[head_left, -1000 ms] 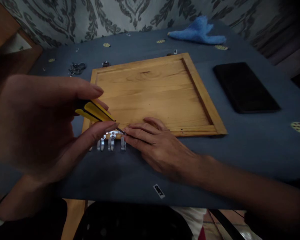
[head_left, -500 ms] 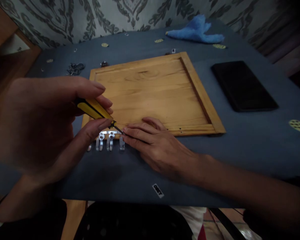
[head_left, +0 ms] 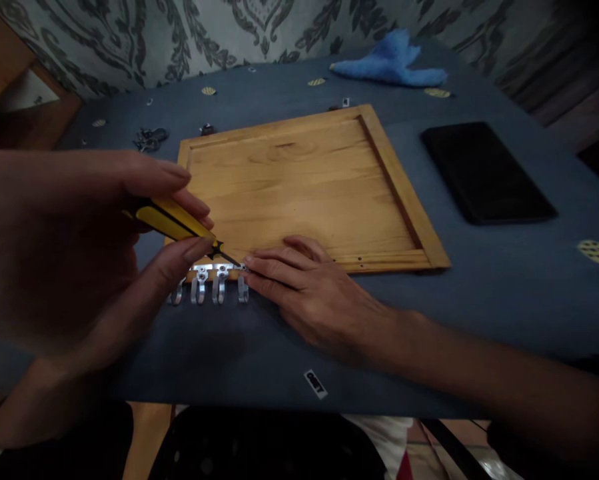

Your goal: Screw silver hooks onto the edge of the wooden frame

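Observation:
My left hand (head_left: 94, 247) is closed around the yellow-and-black handle of a small screwdriver (head_left: 176, 223). The screwdriver's thin shaft slants down to the right, its tip at a fastening point by my right fingertips. A silver hook rail (head_left: 212, 268) with several curved hooks lies along the near edge of a framed wooden board (head_left: 289, 180). Fingertips of my right hand (head_left: 312, 287) press together on the rail's right end, holding it against the wood and covering part of it. Small dark holes show in the edge right of that hand.
On the blue-grey tabletop (head_left: 229, 367), a black tablet-like device (head_left: 486, 172) lies to the right. A blue cloth (head_left: 392, 63) is at the back. Small metal pieces (head_left: 150, 139) sit beyond my left hand, and another dark metal piece (head_left: 206, 129) lies behind the board.
My left hand and the screwdriver handle have shifted slightly left and down, the tip staying by the rail. More of the rail's left end shows. My right hand stays in place.

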`<state>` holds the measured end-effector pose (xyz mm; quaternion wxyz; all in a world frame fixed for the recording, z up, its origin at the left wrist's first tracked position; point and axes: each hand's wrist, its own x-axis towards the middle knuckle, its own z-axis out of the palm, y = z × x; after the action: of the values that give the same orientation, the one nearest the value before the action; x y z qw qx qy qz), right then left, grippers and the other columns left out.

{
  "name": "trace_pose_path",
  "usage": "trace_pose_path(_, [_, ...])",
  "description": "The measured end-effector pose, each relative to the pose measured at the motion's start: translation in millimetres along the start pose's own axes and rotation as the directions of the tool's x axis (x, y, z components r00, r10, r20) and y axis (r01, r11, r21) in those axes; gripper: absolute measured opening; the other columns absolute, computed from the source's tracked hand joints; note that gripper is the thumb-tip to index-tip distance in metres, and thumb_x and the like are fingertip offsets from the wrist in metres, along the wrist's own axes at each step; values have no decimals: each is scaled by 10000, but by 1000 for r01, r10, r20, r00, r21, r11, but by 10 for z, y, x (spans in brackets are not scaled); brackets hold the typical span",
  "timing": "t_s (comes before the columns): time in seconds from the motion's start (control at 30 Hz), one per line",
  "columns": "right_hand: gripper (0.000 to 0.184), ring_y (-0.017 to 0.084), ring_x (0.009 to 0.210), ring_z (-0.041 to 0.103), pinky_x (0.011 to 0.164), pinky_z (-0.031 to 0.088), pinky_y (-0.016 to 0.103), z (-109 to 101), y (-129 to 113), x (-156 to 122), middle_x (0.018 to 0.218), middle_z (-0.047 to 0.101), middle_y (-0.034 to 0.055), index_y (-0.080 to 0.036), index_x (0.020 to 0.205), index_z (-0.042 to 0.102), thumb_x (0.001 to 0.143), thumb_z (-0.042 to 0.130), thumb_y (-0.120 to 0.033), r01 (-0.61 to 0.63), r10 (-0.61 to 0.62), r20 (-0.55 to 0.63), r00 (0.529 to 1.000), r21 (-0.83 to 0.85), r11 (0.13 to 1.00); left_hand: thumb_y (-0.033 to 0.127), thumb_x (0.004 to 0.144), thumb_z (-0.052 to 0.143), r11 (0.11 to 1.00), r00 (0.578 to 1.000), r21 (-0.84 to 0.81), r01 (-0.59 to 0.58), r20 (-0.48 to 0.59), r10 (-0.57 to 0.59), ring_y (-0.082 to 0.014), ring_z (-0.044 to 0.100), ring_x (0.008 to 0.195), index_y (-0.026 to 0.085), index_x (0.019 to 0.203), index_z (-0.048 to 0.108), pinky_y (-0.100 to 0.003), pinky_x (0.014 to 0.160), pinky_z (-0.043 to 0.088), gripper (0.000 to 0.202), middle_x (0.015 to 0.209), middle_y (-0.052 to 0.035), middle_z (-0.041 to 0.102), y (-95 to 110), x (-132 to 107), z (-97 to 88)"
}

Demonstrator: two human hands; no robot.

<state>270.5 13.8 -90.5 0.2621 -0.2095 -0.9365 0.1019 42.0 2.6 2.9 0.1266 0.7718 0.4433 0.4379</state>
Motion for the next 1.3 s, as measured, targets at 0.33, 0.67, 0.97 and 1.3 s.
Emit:
trace_pose_path(0.33, [378, 263, 1264, 541, 1062, 370, 530, -11, -11, 5, 1327, 661, 118, -127, 1296, 601, 972, 407, -107, -2, 2, 6, 1000, -2, 1000, 232, 755, 773, 999, 995, 31, -15, 97, 12, -197, 719, 851, 374, 1122, 671, -369, 774, 640, 407, 957, 33, 702, -10, 14, 4])
trace_pose_path(0.67, [371, 264, 1266, 538, 1059, 374, 534, -28, -11, 20, 1331, 657, 128, -112, 1294, 605, 982, 404, -113, -8, 8, 22, 1000, 7, 1000, 118, 766, 709, 985, 968, -5, -173, 181, 171, -184, 725, 864, 403, 1252, 556, -342, 716, 623, 583, 1026, 53, 711, -13, 78, 5])
trace_pose_path(0.97, [391, 259, 1278, 532, 1062, 371, 532, -26, -5, 15, 1337, 655, 117, -143, 1304, 603, 966, 412, -102, -12, 11, 29, 1000, 11, 1000, 187, 780, 731, 986, 983, 107, -131, 142, 115, -207, 731, 897, 377, 1327, 564, -370, 741, 609, 603, 1191, 9, 666, -20, -2, 7])
trace_pose_path(1.3, [372, 257, 1263, 539, 1052, 379, 523, -11, -14, 15, 1319, 665, 121, -124, 1286, 609, 979, 400, -102, -8, 8, 7, 1000, 0, 1000, 283, 799, 699, 942, 952, 231, -243, 246, 185, -245, 721, 872, 413, 1401, 461, -452, 759, 569, 660, 1005, 29, 706, -52, 65, -64])
